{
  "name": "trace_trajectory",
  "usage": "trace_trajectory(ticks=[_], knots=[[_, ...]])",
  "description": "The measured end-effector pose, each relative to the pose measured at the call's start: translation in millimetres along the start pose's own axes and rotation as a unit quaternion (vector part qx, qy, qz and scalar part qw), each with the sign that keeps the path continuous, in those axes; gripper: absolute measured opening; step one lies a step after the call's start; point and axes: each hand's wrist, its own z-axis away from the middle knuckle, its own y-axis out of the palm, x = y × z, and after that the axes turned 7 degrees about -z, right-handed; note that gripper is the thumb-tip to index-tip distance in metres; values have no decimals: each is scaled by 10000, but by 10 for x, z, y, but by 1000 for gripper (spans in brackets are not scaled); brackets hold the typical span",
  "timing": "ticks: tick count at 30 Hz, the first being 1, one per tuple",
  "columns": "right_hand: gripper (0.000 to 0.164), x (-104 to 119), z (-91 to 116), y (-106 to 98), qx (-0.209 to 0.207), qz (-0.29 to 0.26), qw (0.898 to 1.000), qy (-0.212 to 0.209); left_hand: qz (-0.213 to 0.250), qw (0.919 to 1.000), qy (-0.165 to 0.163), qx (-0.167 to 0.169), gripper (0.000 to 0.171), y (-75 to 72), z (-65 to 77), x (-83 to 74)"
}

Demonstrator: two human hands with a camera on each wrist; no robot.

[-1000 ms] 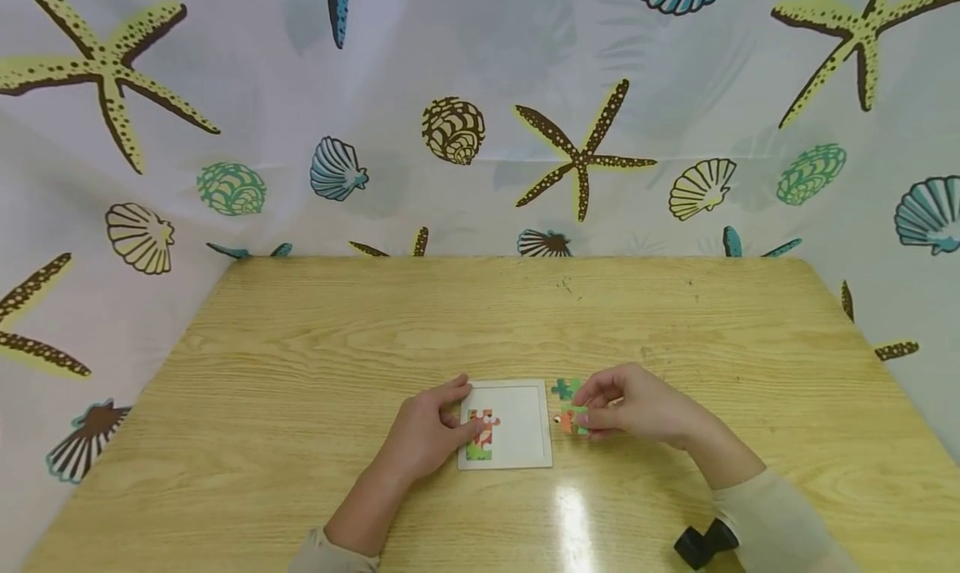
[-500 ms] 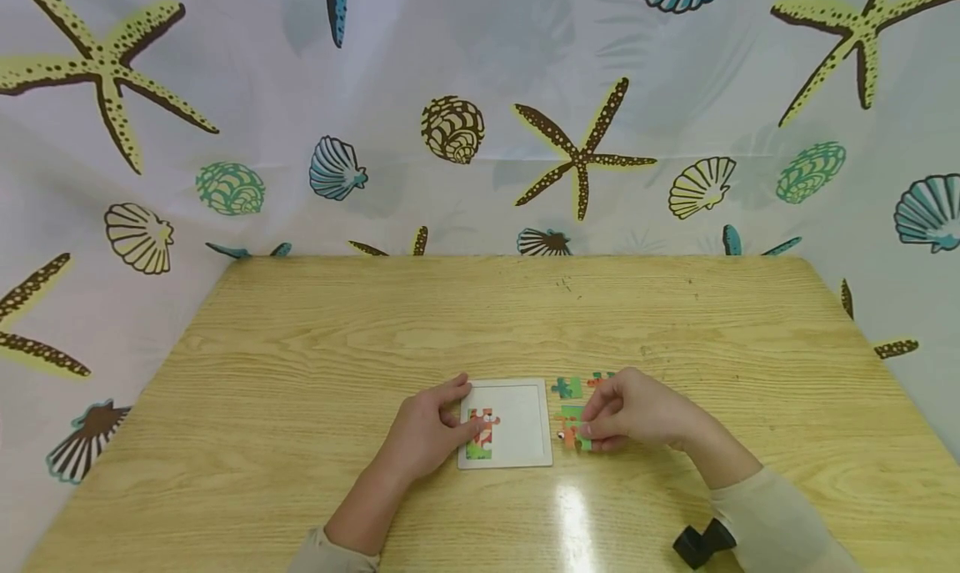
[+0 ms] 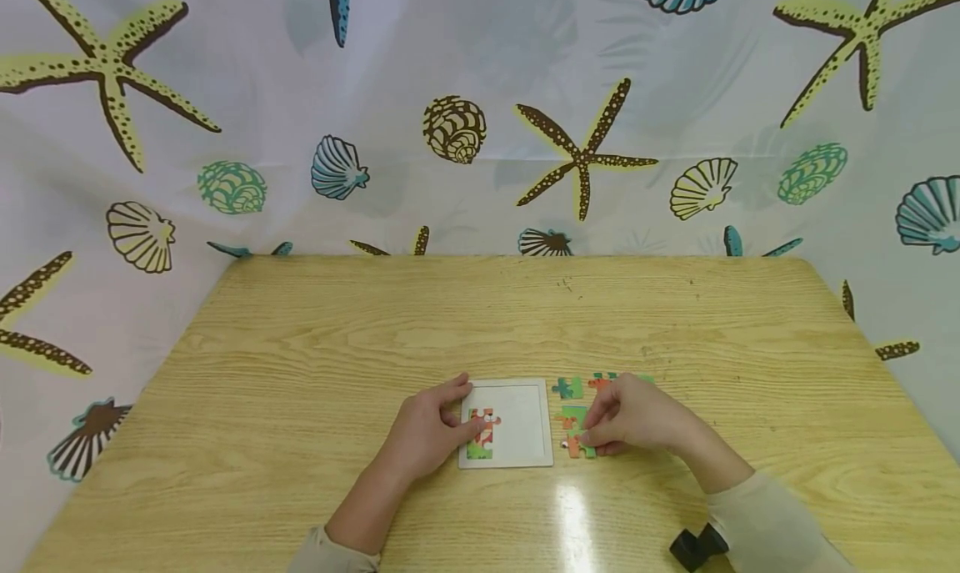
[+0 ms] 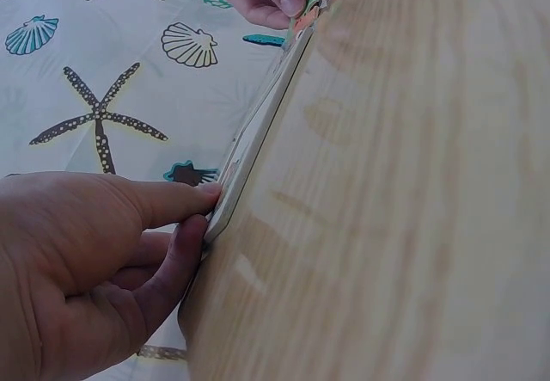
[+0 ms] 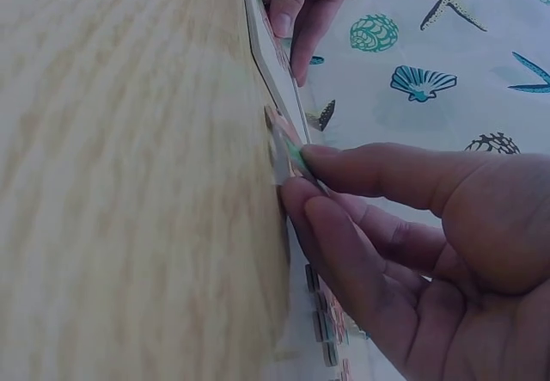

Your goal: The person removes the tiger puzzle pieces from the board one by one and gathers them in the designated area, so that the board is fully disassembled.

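My left hand (image 3: 427, 431) holds the left side of a square white puzzle tray (image 3: 521, 423), thumb lying over joined orange and green jigsaw pieces (image 3: 480, 451) along the tray's left side. In the left wrist view the fingers sit at the edge of the tray. Just right of the tray, my right hand (image 3: 641, 414) pinches an orange and green puzzle piece (image 3: 573, 447) between thumb and fingertips. The right wrist view shows that piece (image 5: 294, 156) tilted, close over the table. Another green and orange piece (image 3: 573, 414) lies directly behind it.
A teal and green piece (image 3: 567, 388) and an orange and teal piece (image 3: 600, 381) lie behind the right hand's work, and a green piece shows partly past the knuckles. The wooden table (image 3: 337, 323) meets a shell-patterned cloth (image 3: 480, 198) at its back and sides.
My right hand has drawn the pinched piece slightly toward me, uncovering the green and orange piece and others behind it. The left hand and tray have stayed in place.
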Motion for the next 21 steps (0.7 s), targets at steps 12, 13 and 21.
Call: trace_trajectory(ticks=[12,13,21], knots=[[7,2,-10,24,-198,236,9995,77,-83,10000,17,-41,55,2,-18,14],[7,4,-9,24,-201,243,9995,83,-93,9999,16,-41,56,1,-19,13],[8,21,10,21,-171,289,9994,116,-88,9999,48,-31,55,-10,-17,5]])
